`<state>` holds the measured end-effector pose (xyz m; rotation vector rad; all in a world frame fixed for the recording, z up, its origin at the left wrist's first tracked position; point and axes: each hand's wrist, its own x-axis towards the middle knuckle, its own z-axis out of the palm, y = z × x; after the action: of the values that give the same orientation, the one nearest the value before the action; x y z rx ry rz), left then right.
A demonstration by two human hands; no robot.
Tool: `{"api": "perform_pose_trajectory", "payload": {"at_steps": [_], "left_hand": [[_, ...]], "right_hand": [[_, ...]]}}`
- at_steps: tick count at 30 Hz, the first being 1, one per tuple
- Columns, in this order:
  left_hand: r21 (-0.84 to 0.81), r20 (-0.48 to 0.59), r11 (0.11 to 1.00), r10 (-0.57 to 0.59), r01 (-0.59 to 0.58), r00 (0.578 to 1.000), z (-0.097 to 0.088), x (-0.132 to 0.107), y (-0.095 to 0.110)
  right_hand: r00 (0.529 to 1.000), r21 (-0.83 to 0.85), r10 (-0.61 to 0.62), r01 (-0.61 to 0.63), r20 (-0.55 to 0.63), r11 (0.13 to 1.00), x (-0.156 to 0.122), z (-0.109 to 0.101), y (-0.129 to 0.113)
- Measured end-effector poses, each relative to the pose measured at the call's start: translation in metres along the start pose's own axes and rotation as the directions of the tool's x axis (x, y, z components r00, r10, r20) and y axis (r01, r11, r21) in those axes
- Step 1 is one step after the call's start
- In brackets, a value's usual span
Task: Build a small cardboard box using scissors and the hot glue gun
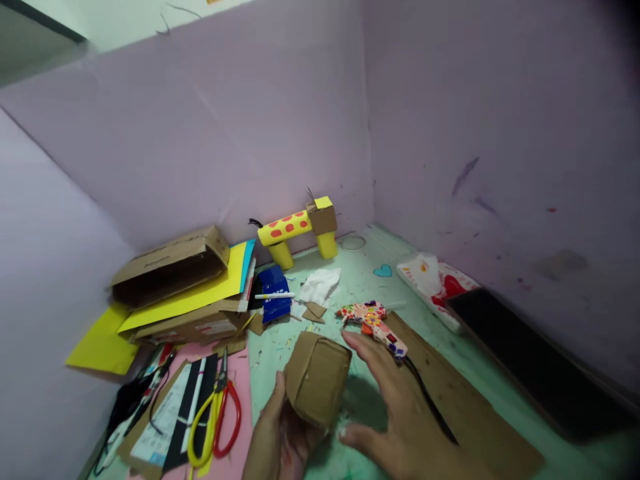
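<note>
A small brown cardboard box (pixel 320 380) rests in my left hand (pixel 285 433), whose thumb lies along its left side. To the right of the box, my right hand (pixel 395 407) is spread with thumb and fingers apart, not touching it. Just beyond that hand lies a flower-patterned hot glue gun (pixel 373 322) with a black cord. Farther back stands a yellow toy animal (pixel 285 228) with red spots, made of tubes and a cardboard block for a head.
At left, scissors (pixel 219 407) with red and yellow handles lie on pink paper. Cardboard boxes (pixel 170 260) and yellow sheets are stacked behind them. A cardboard sheet (pixel 460 400) and a black flat panel (pixel 530 360) lie at right. White tissue (pixel 320 285) lies near the middle.
</note>
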<state>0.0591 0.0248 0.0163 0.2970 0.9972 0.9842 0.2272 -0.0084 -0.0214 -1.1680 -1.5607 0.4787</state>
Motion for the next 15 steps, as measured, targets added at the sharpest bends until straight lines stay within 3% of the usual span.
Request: {"api": "perform_pose_trajectory", "payload": {"at_steps": [3, 8, 11, 15], "left_hand": [[-0.051, 0.134, 0.998, 0.033, -0.026, 0.990, -0.003, 0.004, -0.009], [-0.049, 0.200, 0.999, 0.012, -0.003, 0.980, -0.005, 0.006, -0.014], [-0.029, 0.179, 0.999, 0.034, -0.030, 0.983, -0.009, 0.007, -0.012], [-0.005, 0.062, 0.996, 0.088, -0.088, 0.994, -0.015, 0.013, -0.011]], "right_hand": [[0.994, -0.119, -0.099, 0.092, -0.054, 0.989, -0.002, 0.006, 0.004], [0.994, -0.062, -0.060, 0.054, -0.087, 0.997, -0.002, 0.001, 0.003], [0.997, 0.002, -0.032, 0.032, -0.065, 0.999, -0.003, 0.001, 0.004], [0.996, 0.134, -0.035, 0.047, -0.088, 0.990, -0.005, 0.010, 0.016]]}}
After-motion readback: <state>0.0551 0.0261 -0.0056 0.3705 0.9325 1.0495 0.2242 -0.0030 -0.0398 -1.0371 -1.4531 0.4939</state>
